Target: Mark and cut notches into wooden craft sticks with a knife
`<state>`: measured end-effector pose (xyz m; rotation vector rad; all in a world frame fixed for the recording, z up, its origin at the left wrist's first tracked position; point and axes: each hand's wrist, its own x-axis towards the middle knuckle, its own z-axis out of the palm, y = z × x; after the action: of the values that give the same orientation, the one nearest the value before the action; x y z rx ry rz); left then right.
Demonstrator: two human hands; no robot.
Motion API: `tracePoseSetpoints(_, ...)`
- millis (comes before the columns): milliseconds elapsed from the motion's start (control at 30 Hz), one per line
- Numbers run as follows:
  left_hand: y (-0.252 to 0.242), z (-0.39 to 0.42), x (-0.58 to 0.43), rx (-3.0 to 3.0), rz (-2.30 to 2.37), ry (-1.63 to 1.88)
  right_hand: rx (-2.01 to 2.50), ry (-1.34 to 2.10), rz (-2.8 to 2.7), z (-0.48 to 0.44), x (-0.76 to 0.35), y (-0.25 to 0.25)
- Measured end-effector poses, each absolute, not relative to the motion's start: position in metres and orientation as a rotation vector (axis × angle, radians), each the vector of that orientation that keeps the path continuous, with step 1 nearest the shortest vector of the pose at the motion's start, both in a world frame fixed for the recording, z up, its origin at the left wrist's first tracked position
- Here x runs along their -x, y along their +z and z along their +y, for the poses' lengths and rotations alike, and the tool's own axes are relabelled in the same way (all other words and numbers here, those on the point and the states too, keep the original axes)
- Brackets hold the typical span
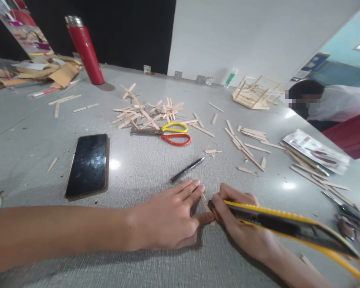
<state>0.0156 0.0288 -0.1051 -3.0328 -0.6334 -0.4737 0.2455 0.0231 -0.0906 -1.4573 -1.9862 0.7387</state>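
My left hand (171, 218) lies flat on the grey table (144, 168), fingers stretched out and pressing down a small wooden stick (205, 201). My right hand (243, 224) is closed round a yellow and black utility knife (291, 228), whose tip meets the stick right by my left fingertips. Just beyond my hands lies a black pen (187, 170).
A black phone (88, 164) lies at the left. Yellow and red scissors (168, 134) rest by a heap of wooden sticks (147, 112). A red flask (84, 50) stands at the back left. A stick frame (253, 94), a printed packet (316, 150) and another person (333, 104) are at the right.
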Motion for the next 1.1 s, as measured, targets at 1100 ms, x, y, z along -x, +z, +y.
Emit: tracePoseSetpoints(1100, -0.103, 0.003, -0.02, 2.631, -1.073, -0.887, 1.325, 1.4, -1.328, 0.029, -0.257, -0.078)
